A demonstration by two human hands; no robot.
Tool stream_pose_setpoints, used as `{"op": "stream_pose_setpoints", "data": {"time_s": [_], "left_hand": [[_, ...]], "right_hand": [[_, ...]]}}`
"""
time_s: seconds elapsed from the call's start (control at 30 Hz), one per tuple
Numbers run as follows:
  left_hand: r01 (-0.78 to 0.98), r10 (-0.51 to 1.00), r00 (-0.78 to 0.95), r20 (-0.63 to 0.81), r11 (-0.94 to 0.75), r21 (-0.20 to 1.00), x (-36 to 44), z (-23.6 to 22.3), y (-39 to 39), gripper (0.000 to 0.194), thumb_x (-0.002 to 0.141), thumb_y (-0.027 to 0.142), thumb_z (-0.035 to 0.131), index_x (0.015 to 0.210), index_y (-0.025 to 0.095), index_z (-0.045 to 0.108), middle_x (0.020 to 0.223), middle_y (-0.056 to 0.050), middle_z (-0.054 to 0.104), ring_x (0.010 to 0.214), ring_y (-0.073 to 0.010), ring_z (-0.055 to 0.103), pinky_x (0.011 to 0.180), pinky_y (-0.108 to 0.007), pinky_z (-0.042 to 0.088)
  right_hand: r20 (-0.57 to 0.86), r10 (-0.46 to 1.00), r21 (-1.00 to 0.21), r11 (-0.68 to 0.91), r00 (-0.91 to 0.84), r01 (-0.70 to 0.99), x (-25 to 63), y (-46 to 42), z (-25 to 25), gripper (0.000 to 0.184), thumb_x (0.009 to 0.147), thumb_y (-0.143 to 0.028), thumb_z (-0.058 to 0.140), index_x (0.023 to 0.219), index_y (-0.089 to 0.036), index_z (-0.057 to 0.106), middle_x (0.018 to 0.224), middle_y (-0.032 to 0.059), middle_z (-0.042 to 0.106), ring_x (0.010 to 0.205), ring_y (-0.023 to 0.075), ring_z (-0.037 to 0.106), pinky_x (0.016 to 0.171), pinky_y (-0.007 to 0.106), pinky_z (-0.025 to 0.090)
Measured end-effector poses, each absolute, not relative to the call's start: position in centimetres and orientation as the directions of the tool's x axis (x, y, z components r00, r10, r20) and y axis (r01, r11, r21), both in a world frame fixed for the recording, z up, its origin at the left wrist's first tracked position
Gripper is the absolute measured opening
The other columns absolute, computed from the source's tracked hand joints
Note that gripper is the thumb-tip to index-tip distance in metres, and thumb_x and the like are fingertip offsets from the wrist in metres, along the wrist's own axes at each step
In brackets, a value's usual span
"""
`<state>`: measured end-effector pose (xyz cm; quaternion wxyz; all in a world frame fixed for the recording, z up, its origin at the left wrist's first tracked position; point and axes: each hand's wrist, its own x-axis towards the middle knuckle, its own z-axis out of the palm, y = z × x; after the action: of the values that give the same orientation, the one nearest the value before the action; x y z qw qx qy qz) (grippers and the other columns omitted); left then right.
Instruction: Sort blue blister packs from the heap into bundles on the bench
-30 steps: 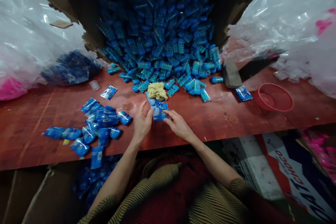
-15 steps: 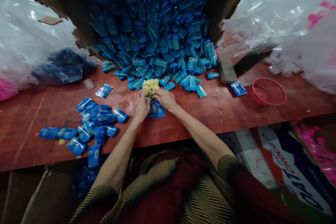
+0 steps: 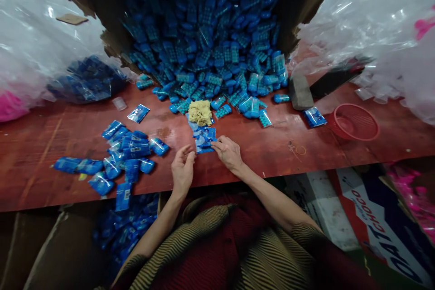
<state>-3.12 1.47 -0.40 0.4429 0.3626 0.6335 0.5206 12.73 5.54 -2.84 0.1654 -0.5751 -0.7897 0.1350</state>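
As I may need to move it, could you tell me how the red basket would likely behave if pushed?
The red basket is probably light for its size, as its walls look thin and openwork. It would likely slide rather than tip, since it sits upright, wide and low on the table.

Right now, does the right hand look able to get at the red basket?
Probably yes. The red basket sits open-topped on the right hand's own side, with nothing tall seen between them. The fingertips are at the blue packets, though, and full reach is hard to judge.
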Motion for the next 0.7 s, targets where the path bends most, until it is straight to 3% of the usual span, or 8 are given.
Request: {"op": "stream_pose_setpoints", "data": {"time_s": [0.07,0.17,0.33,0.43,0.5,0.57,0.7], "left_hand": [[-0.188,0.885,-0.312,-0.345,0.299,0.936,-2.6,0.1,1.9,0.041,0.069,0.033,0.070,0.103,0.016,0.056,0.082,-0.002,0.063,0.061,-0.0115,0.061,0.053,-0.021,0.046],[-0.330,0.842,-0.244,-0.481,0.394,0.858,-1.9,0.6,2.5,0.049,0.061,0.034,0.076,0.101,0.015,0.053,0.073,0.001,0.061,0.050,-0.0084,0.057,0.044,-0.018,0.041],[-0.458,0.834,-0.059,-0.548,0.465,0.758,-1.1,1.1,3.0,0.042,0.056,0.038,0.079,0.084,0.012,0.061,0.071,-0.002,0.065,0.055,-0.0099,0.059,0.048,-0.019,0.043],[-0.528,0.846,-0.089,-0.525,0.407,0.745,-0.9,1.2,3.2,0.039,0.049,0.033,0.082,0.076,0.012,0.063,0.068,-0.001,0.066,0.057,-0.0107,0.059,0.050,-0.020,0.045],[-0.537,0.851,-0.118,-0.511,0.378,0.754,-0.7,1.2,3.2,0.038,0.048,0.030,0.082,0.076,0.013,0.064,0.068,-0.001,0.066,0.057,-0.0108,0.058,0.048,-0.021,0.044],[-0.511,0.857,-0.150,-0.494,0.360,0.780,-0.5,1.0,3.2,0.037,0.049,0.031,0.081,0.076,0.013,0.064,0.069,-0.001,0.066,0.056,-0.0111,0.058,0.046,-0.021,0.043],[-0.387,0.858,-0.298,-0.419,0.293,0.874,-0.2,0.2,3.2,0.030,0.052,0.031,0.078,0.070,0.011,0.064,0.062,0.000,0.062,0.050,-0.0092,0.054,0.044,-0.020,0.042]], "right_hand": [[0.131,0.954,-0.413,0.299,-0.269,0.860,13.0,5.5,-2.8,0.027,0.093,-0.033,0.044,0.100,-0.027,0.069,0.087,0.0043,0.061,0.080,0.0158,0.053,0.065,0.025,0.035],[0.161,0.952,-0.403,0.305,-0.262,0.863,13.1,5.1,-2.4,0.030,0.095,-0.032,0.041,0.099,-0.026,0.070,0.084,0.0052,0.061,0.078,0.0161,0.052,0.065,0.025,0.034],[0.276,0.914,-0.445,0.395,-0.296,0.804,12.5,3.5,-0.8,0.031,0.095,-0.029,0.040,0.101,-0.027,0.070,0.086,0.0069,0.063,0.079,0.0179,0.050,0.071,0.029,0.037],[0.333,0.914,-0.614,0.397,-0.233,0.682,12.0,3.2,-0.3,0.028,0.088,-0.033,0.054,0.112,-0.025,0.065,0.105,0.0087,0.062,0.093,0.0212,0.052,0.081,0.033,0.040],[0.268,0.957,-0.795,0.287,-0.114,0.534,11.7,3.5,-0.3,0.036,0.082,-0.036,0.061,0.114,-0.021,0.063,0.110,0.0094,0.060,0.096,0.0215,0.054,0.084,0.034,0.042],[0.109,0.992,-0.933,0.125,-0.067,0.338,11.4,4.1,-0.5,0.028,0.081,-0.036,0.060,0.101,-0.017,0.066,0.096,0.0064,0.064,0.084,0.0182,0.057,0.077,0.030,0.045],[-0.085,0.992,-0.987,-0.072,-0.089,0.141,10.8,4.8,-1.0,0.022,0.081,-0.035,0.055,0.070,-0.017,0.062,0.064,-0.0022,0.059,0.062,0.0122,0.052,0.064,0.024,0.043]]}}
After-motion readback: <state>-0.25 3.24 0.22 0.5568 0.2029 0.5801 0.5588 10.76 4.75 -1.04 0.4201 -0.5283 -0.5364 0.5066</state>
